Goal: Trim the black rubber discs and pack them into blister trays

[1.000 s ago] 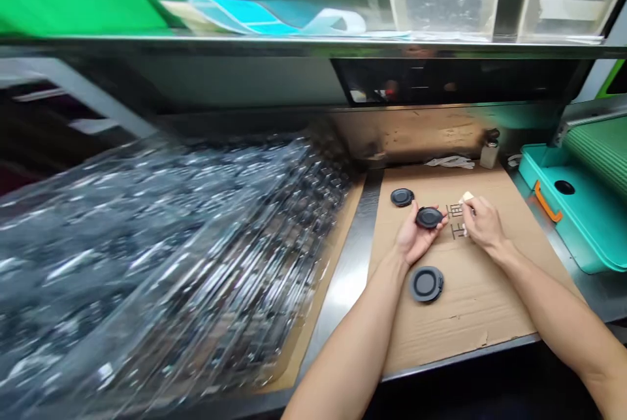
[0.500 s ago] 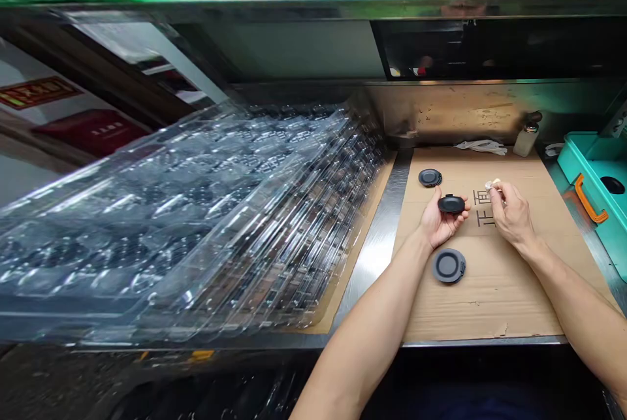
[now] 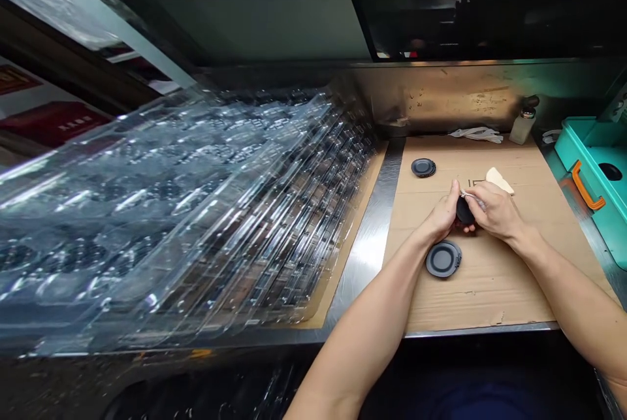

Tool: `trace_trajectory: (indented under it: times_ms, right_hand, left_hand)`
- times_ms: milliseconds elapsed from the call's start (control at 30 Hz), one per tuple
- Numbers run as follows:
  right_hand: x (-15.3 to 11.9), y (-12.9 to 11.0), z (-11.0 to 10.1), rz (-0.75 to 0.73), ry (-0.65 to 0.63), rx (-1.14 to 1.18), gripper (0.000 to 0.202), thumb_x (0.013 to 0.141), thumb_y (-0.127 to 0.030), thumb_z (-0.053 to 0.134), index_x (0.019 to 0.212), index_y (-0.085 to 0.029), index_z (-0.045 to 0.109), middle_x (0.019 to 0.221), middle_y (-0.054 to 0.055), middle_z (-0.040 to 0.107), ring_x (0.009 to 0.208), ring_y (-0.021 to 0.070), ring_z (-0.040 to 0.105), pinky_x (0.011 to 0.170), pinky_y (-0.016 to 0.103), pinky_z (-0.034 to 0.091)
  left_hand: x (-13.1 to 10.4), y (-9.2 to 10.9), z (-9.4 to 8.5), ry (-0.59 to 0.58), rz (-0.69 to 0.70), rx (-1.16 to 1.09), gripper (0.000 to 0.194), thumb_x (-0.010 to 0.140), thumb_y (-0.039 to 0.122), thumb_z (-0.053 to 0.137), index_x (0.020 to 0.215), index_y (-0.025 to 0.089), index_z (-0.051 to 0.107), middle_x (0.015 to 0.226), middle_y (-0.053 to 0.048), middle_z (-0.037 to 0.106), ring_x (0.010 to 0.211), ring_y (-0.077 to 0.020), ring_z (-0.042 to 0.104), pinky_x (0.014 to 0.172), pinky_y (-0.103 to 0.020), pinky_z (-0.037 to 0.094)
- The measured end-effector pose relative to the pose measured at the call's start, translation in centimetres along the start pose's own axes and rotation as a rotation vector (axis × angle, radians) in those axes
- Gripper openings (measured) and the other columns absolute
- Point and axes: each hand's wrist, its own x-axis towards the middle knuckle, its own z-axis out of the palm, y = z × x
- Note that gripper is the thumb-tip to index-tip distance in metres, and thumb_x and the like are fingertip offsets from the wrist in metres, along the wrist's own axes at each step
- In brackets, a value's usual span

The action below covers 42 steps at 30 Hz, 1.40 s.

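My left hand [image 3: 443,214] is closed around a round black plastic cap [image 3: 464,211], tilted on edge and partly hidden by the fingers. My right hand [image 3: 497,210] pinches a small white piece that looks like cloth [image 3: 465,194] and presses it at the cap's upper rim. Just behind the right hand shows a cream-coloured pad [image 3: 499,179]; I cannot tell whether it touches the hand. One dark grey round cap with a small side tab [image 3: 443,259] lies nearer to me, below the left hand. Another such cap [image 3: 423,167] lies farther back.
Cardboard [image 3: 490,289] covers the metal bench. Clear plastic blister trays [image 3: 235,211] are stacked high on the left. At the back lie a white glove [image 3: 476,135] and a pump bottle [image 3: 523,126]. A teal bin with an orange handle [image 3: 588,188] stands on the right.
My right hand has moved left to the cap, bringing the white piece against its rim. The cap in my left hand has turned from lying flat to tilted. The view has shifted slightly.
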Motion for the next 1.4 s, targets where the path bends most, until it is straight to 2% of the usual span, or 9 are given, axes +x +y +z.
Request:
trace_trajectory:
  times_ms: [167, 600, 733, 833, 933, 1033, 1100, 1200, 1400]
  right_hand:
    - [-0.1, 0.4, 0.0, 0.038, -0.049, -0.099, 0.02, 0.097, -0.025, 0.05, 0.094, -0.02, 0.068, 0.089, 0.009, 0.068, 0.083, 0.0224, 0.06, 0.077, 0.033, 0.045]
    - [-0.2, 0.5, 0.4, 0.01, -0.018, -0.089, 0.02, 0.096, -0.024, 0.048, 0.087, -0.019, 0.065, 0.084, 0.008, 0.066, 0.078, 0.0206, 0.058, 0.074, 0.031, 0.043]
    - [-0.4, 0.9, 0.4, 0.049, -0.032, -0.086, 0.017, 0.094, -0.025, 0.052, 0.089, -0.019, 0.067, 0.086, 0.007, 0.068, 0.079, 0.0208, 0.06, 0.074, 0.031, 0.043]
    - [-0.6, 1.5, 0.1, 0.08, 0.01, -0.036, 0.019, 0.094, -0.027, 0.053, 0.088, -0.02, 0.069, 0.085, 0.006, 0.07, 0.077, 0.0196, 0.061, 0.074, 0.03, 0.044]
    - [-0.7, 2.3, -0.1, 0.119, 0.092, 0.044, 0.021, 0.095, -0.031, 0.053, 0.088, -0.021, 0.07, 0.085, 0.005, 0.072, 0.076, 0.0186, 0.063, 0.072, 0.029, 0.044]
    - [-0.8, 3.1, 0.0, 0.198, 0.117, 0.059, 0.021, 0.092, -0.033, 0.056, 0.088, -0.02, 0.072, 0.086, 0.006, 0.074, 0.076, 0.0193, 0.064, 0.07, 0.029, 0.045]
    - [-0.9, 3.5, 0.3, 0.236, 0.061, 0.047, 0.021, 0.091, -0.033, 0.057, 0.088, -0.02, 0.073, 0.087, 0.006, 0.074, 0.076, 0.0197, 0.064, 0.07, 0.03, 0.045]
    - [-1.0, 3.6, 0.8, 0.244, -0.074, 0.021, 0.022, 0.091, -0.034, 0.056, 0.087, -0.021, 0.074, 0.087, 0.006, 0.074, 0.078, 0.0202, 0.065, 0.072, 0.03, 0.044]
    - [-1.3, 3.6, 1.0, 0.252, -0.098, 0.038, 0.025, 0.092, -0.035, 0.055, 0.091, -0.021, 0.075, 0.091, 0.006, 0.075, 0.083, 0.0211, 0.066, 0.075, 0.031, 0.045]
  left_hand:
    - [-0.1, 0.2, -0.2, -0.005, 0.019, 0.066, 0.08, 0.095, 0.08, 0.032, 0.082, 0.013, 0.074, 0.053, -0.009, 0.065, 0.043, -0.0167, 0.061, 0.043, -0.024, 0.046]
    - [-0.1, 0.1, 0.0, 0.047, 0.043, 0.142, 0.078, 0.096, 0.077, 0.036, 0.061, 0.015, 0.068, 0.049, -0.009, 0.063, 0.041, -0.0158, 0.06, 0.041, -0.023, 0.043]
    - [-0.1, 0.1, 0.2, 0.032, 0.019, 0.126, 0.078, 0.097, 0.076, 0.035, 0.066, 0.014, 0.069, 0.054, -0.01, 0.065, 0.042, -0.0157, 0.06, 0.042, -0.023, 0.045]
    - [-0.5, 0.4, 0.3, 0.051, 0.046, 0.109, 0.069, 0.093, 0.074, 0.048, 0.078, 0.012, 0.072, 0.061, -0.008, 0.066, 0.051, -0.015, 0.063, 0.049, -0.024, 0.05]
    - [-1.0, 0.9, -0.3, 0.173, 0.238, 0.128, 0.05, 0.08, 0.056, 0.08, 0.106, 0.014, 0.075, 0.08, -0.004, 0.068, 0.068, -0.0133, 0.065, 0.065, -0.024, 0.055]
    - [-1.4, 1.4, -1.3, 0.344, 0.545, 0.406, 0.068, 0.059, 0.039, 0.098, 0.12, 0.019, 0.073, 0.104, -0.006, 0.068, 0.092, -0.0179, 0.067, 0.085, -0.028, 0.056]
    - [-1.4, 1.4, -1.7, 0.408, 0.745, 0.662, 0.081, 0.054, 0.043, 0.1, 0.125, 0.019, 0.07, 0.114, -0.01, 0.068, 0.106, -0.0243, 0.066, 0.097, -0.035, 0.054]
    - [-1.2, 1.1, -1.8, 0.434, 0.935, 0.925, 0.094, 0.059, 0.058, 0.094, 0.136, 0.018, 0.06, 0.114, -0.012, 0.071, 0.109, -0.0272, 0.066, 0.102, -0.043, 0.053]
    - [-1.3, 0.8, -1.3, 0.455, 1.134, 1.091, 0.073, 0.07, 0.063, 0.084, 0.122, 0.016, 0.065, 0.112, -0.014, 0.074, 0.106, -0.0265, 0.069, 0.098, -0.041, 0.056]
